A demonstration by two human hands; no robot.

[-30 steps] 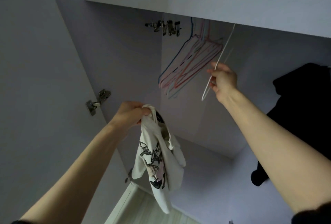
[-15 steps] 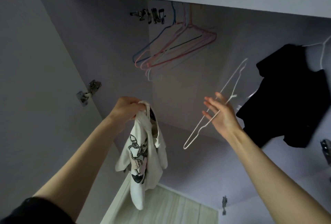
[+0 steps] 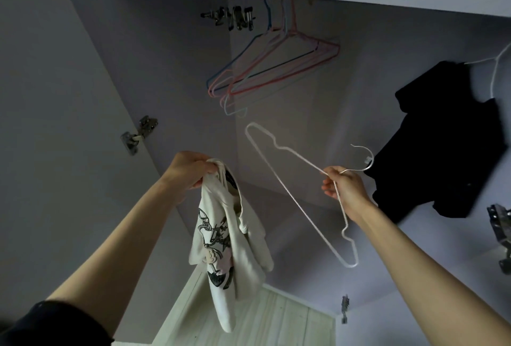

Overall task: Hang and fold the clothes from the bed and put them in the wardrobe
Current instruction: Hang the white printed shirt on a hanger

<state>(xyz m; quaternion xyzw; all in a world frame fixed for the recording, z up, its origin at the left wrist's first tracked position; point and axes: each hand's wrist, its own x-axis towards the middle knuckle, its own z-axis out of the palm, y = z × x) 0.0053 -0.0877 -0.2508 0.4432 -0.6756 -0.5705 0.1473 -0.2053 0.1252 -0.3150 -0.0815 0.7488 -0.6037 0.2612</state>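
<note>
My left hand (image 3: 190,170) grips the top of a white T-shirt (image 3: 229,237) with a black and pink cartoon print; the shirt hangs bunched below the fist. My right hand (image 3: 344,186) holds a white wire hanger (image 3: 279,179) at the base of its hook, free of the rail and tilted, its long bar slanting down to the right. Both are held up in front of the open wardrobe, the hanger apart from the shirt.
Several empty pink and blue wire hangers (image 3: 273,66) hang from the rail above, next to metal clips (image 3: 232,18). A black garment (image 3: 448,141) hangs on a white hanger at the right. Door hinges (image 3: 139,134) sit left. Pale wooden floor (image 3: 265,318) shows below.
My right hand took the white hanger off the rail, brought it down and now grips it near the hook. The view shifted. The left hand kept hold of the shirt.
</note>
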